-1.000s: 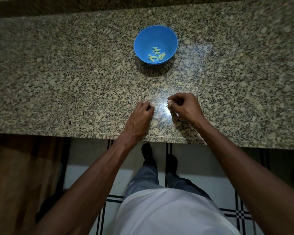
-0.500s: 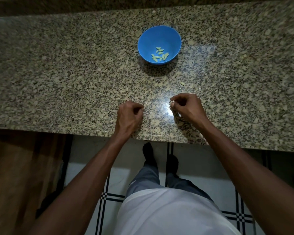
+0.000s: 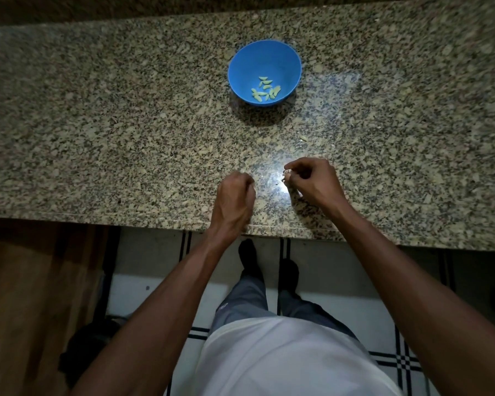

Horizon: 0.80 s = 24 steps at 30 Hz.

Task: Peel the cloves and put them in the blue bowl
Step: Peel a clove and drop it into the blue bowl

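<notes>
Blue bowl point(image 3: 265, 57) on granite counter point(image 3: 97, 124), peeled cloves point(image 3: 265, 91) inside. Right hand point(image 3: 315, 181) pinching small clove point(image 3: 287, 174); left hand point(image 3: 235, 200) clenched, contents indiscernible.

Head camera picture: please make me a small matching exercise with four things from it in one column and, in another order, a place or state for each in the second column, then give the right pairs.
Things:
1. blue bowl
2. peeled cloves
3. right hand
4. left hand

Places or states:
A. lying together inside the bowl
B. pinching a small pale piece in its fingers
C. curled into a fist near the counter's front edge
D. standing on the granite counter, beyond both hands

Pairs: 1-D, 2-A, 3-B, 4-C
</notes>
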{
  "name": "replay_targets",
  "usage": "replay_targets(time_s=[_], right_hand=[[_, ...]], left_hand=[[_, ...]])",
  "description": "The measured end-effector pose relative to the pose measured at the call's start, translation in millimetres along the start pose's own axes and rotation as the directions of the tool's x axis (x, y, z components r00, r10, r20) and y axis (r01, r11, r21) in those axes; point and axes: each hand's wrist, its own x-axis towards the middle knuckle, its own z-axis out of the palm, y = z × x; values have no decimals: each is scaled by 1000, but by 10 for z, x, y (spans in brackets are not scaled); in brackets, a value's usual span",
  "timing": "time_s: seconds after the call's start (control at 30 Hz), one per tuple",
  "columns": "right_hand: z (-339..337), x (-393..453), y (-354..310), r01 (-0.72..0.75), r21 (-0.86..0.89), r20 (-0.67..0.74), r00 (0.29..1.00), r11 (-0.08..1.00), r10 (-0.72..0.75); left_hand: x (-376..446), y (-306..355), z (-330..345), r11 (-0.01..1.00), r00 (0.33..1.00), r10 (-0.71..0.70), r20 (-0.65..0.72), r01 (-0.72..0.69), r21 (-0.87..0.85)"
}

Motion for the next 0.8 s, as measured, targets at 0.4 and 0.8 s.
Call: replay_targets(time_s=[0.4,0.8], right_hand=[[-77,-52,5,-13,17,0,1000,1000,13],[-59,-82,0,-31,28,0,1000,999,31]], left_hand=[[194,11,25,997,1000,-23,10,24,-74],[226,169,243,968,987,122,100,-141,209]])
